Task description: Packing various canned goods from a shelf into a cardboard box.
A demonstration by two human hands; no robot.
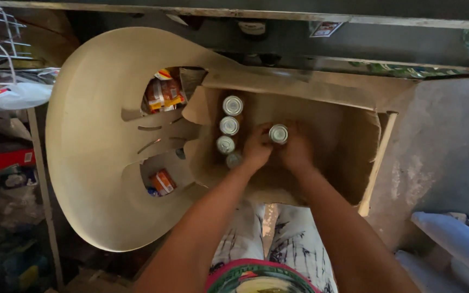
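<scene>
From the head camera, both hands are reaching down into an open cardboard box. The left hand and the right hand are pressing together around one can, closing on its sides and holding it upright near the middle of the box. Four more cans are standing in a row along the left wall, so filling looks only partly done; most of the box floor to the right is lying bare, leaving free room. A beige plastic chair is crowding the box's left edge.
</scene>
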